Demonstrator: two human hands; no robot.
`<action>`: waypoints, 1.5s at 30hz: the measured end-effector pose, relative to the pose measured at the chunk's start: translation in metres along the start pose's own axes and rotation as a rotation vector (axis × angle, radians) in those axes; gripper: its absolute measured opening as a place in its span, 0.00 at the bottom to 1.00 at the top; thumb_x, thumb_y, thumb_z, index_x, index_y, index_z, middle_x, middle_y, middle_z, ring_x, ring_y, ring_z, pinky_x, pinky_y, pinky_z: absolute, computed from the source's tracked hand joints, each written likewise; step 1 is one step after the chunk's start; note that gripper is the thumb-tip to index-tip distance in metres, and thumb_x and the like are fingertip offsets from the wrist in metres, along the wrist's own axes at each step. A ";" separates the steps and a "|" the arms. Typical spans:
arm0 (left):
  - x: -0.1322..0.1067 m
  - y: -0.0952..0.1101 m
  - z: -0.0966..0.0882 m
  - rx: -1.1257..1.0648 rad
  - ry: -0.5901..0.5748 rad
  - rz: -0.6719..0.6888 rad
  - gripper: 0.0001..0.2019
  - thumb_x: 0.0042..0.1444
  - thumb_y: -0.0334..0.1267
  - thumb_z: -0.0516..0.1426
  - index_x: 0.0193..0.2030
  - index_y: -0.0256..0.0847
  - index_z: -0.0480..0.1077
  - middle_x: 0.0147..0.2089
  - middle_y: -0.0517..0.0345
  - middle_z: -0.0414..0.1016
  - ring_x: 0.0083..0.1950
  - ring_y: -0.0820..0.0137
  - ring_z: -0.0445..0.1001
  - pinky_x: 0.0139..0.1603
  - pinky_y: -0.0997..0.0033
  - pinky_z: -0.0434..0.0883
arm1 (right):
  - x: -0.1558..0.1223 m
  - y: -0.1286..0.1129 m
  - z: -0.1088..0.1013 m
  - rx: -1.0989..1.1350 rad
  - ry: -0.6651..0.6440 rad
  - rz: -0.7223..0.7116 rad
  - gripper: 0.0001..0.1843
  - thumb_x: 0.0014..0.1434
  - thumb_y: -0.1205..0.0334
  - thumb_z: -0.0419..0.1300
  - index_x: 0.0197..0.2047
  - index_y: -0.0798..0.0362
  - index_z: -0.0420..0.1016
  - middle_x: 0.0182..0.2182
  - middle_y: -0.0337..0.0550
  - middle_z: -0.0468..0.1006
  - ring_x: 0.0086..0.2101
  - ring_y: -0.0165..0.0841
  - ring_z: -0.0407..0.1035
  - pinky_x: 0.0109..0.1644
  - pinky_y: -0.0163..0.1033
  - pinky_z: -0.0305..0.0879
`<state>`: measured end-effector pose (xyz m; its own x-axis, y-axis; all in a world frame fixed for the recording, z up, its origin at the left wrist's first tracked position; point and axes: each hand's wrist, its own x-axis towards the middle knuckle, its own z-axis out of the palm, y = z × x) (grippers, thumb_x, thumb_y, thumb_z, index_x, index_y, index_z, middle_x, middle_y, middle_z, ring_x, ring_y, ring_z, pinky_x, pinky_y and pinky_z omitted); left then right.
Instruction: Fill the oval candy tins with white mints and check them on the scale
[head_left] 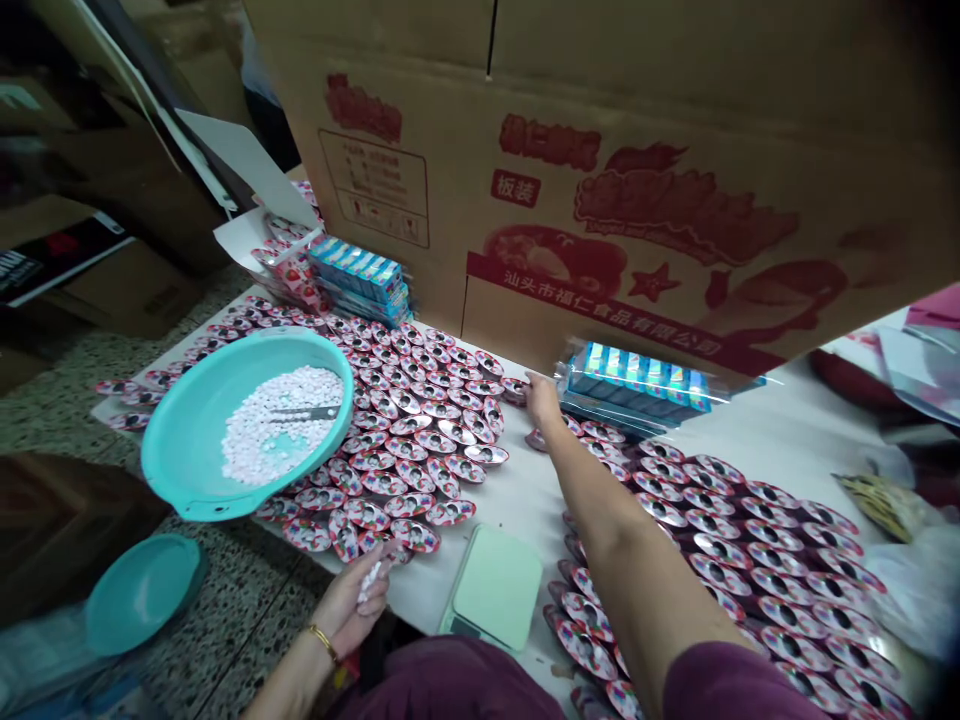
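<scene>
The left hand (352,610) is clenching a few white candies (369,582) in its curled fingers, with a gold bangle (322,642) circling the wrist. The right hand (544,400) is reaching across the table (517,510), its fingers at a shiny tray (516,390). I cannot tell whether they are grasping it or only touching it.

Rows of overlapping trays (420,420) are covering the table on both sides of the right arm (622,540), which has a maroon sleeve (727,680) at its upper end. A teal basin (247,420) is resting on the left rows, holding a heap of candies (262,445) and scissors (304,413). A green scale (495,588) is sitting near the table's edge, between the rows. A plastic-wrapped stack of blue packs (637,385) is lying just beyond the right hand, and another stack (360,275) is standing farther left. A printed carton (600,180) is looming behind them. A second teal basin (142,595) is sitting low on the left, beside the speckled floor (225,590).
</scene>
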<state>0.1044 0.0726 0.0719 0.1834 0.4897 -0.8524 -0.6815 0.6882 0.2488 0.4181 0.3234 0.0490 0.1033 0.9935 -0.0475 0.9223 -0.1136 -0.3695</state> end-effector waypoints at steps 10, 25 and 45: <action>0.013 0.003 0.001 0.086 -0.037 -0.068 0.11 0.51 0.35 0.54 0.41 0.34 0.64 0.21 0.66 0.58 0.13 0.87 0.51 0.08 0.88 0.47 | -0.102 0.046 -0.023 -0.357 -0.266 0.066 0.14 0.55 0.64 0.48 0.43 0.51 0.69 0.36 0.48 0.74 0.37 0.34 0.68 0.38 0.34 0.59; -0.017 -0.006 0.007 0.103 -0.211 -0.198 0.08 0.53 0.33 0.50 0.35 0.31 0.67 0.26 0.56 0.68 0.21 0.81 0.65 0.17 0.85 0.63 | -0.299 -0.046 -0.016 -0.355 -0.534 -0.127 0.15 0.56 0.73 0.42 0.41 0.56 0.66 0.36 0.52 0.73 0.32 0.36 0.70 0.31 0.36 0.62; -0.045 -0.009 -0.054 0.289 -0.194 -0.350 0.12 0.53 0.30 0.48 0.42 0.28 0.67 0.35 0.47 0.74 0.37 0.69 0.73 0.43 0.67 0.69 | -0.359 -0.175 0.023 0.013 -0.546 -0.330 0.12 0.58 0.66 0.44 0.46 0.58 0.57 0.29 0.48 0.74 0.30 0.36 0.71 0.31 0.38 0.65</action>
<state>0.0637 0.0153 0.0835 0.5139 0.2741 -0.8129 -0.3362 0.9361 0.1032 0.2111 -0.0139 0.1096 -0.3937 0.8306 -0.3938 0.8681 0.1949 -0.4566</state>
